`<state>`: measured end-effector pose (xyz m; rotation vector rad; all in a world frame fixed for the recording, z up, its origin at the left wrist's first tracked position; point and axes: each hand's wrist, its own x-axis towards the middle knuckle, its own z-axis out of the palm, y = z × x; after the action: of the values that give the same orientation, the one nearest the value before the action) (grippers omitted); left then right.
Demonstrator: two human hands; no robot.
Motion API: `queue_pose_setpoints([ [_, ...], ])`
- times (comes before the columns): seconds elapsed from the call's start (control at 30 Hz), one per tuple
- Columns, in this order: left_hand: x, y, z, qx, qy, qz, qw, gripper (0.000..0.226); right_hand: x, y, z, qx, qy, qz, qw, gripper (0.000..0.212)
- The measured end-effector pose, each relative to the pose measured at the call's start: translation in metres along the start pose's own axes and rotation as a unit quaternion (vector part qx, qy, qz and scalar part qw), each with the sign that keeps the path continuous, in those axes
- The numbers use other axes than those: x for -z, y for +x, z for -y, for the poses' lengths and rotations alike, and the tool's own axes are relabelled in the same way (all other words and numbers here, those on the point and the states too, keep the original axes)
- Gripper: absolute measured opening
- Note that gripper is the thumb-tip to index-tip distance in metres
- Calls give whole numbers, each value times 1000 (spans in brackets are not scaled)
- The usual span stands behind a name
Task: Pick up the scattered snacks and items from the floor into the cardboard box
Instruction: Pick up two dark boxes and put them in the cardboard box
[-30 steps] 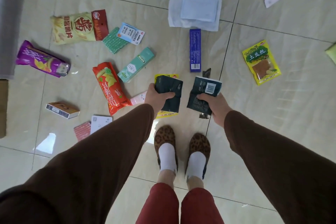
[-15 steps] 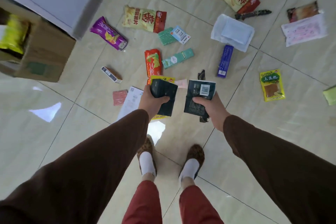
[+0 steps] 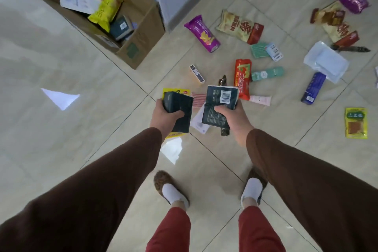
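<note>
The left hand (image 3: 166, 115) is closed around 1 dark packet (image 3: 180, 113), and just to its right the right hand (image 3: 229, 116) grips a 2nd dark packet (image 3: 219, 104), both held above the floor. The cardboard box (image 3: 141, 32) sits open well ahead and left of both hands, already holding a yellow bag (image 3: 105, 10). Best to carry both packets right over its opening before letting go, so neither clips the flap or lands among the snacks scattered ahead and right.

The dark packet (image 3: 219, 104) in my right hand (image 3: 233, 120) carries a white barcode label, its digits too small to read. The yellow-green pouch (image 3: 356, 122) on the floor has three Chinese characters on a green banner, too blurred for me to make out. The pale chip bag (image 3: 239, 26) bears one big red character, and the red packet (image 3: 242, 79) has yellow characters down its length; I cannot read either.
</note>
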<state>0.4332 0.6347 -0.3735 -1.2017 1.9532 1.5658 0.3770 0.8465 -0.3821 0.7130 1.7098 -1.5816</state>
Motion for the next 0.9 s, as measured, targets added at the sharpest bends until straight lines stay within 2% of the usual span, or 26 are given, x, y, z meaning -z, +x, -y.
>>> queue_pose_setpoints([
  [0.17, 108, 23, 5, 0, -5, -24, 1000, 49, -103, -11, 13, -2, -11, -11, 1000, 40],
  [0.3, 170, 52, -9, -3, -8, -44, 999, 49, -161, 0, 35, 7, -32, -13, 999, 44],
  [0.47, 230, 96, -42, -3, -1, -53, 999, 49, -225, 25, 78, 7, -24, 9, 1000, 51],
  [0.9, 362, 228, -133, -17, 26, -37, 999, 53, -398, 87, 183, 4, -19, -7, 1000, 50],
])
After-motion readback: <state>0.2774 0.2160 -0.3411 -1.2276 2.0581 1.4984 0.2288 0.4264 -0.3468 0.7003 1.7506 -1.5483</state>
